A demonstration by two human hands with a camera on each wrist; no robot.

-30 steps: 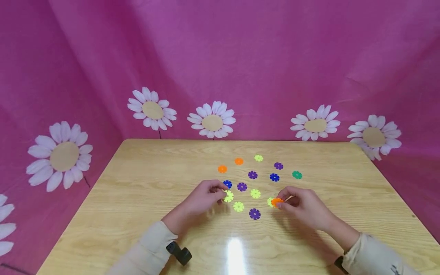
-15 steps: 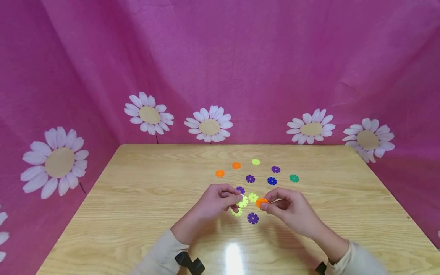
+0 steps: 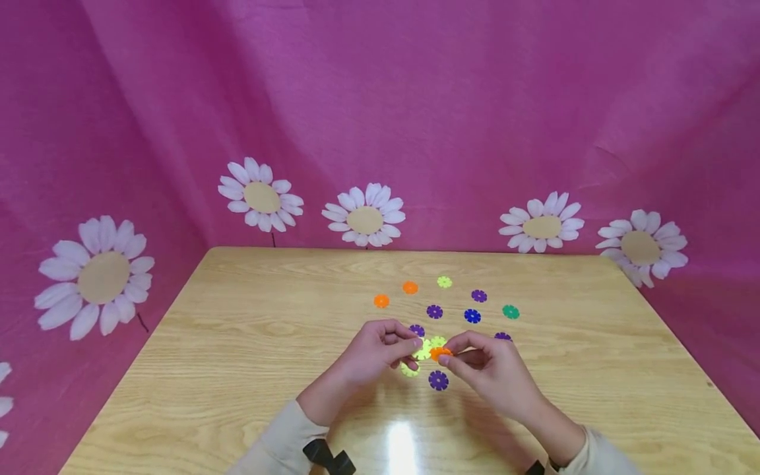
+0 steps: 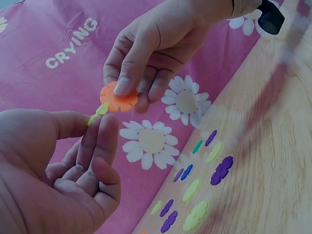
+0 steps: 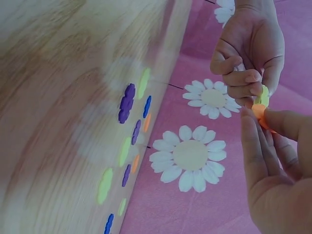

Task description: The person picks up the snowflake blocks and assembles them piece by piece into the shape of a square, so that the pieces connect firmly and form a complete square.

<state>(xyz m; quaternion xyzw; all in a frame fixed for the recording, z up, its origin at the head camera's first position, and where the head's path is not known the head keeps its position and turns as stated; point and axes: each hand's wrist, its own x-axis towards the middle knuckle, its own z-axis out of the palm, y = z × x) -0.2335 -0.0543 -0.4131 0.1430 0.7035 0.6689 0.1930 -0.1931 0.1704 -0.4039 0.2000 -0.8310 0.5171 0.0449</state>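
Note:
My left hand pinches a yellow-green notched building disc between thumb and fingers, a little above the table. An orange notched building disc is pinched by my right hand. The discs are edge to edge and set at an angle to each other in the left wrist view; whether their notches interlock, I cannot tell. Below the hands lie a purple disc and a yellow-green disc, the latter partly hidden by the left fingers. Another purple disc shows behind the right hand.
More flat notched discs lie scattered beyond the hands, among them an orange disc, a blue disc and a green disc. The wooden table ends at a pink flowered cloth.
My hands have come together: the left moved right with the yellow-green disc, the right moved left with the orange disc. The two discs were apart and now meet.

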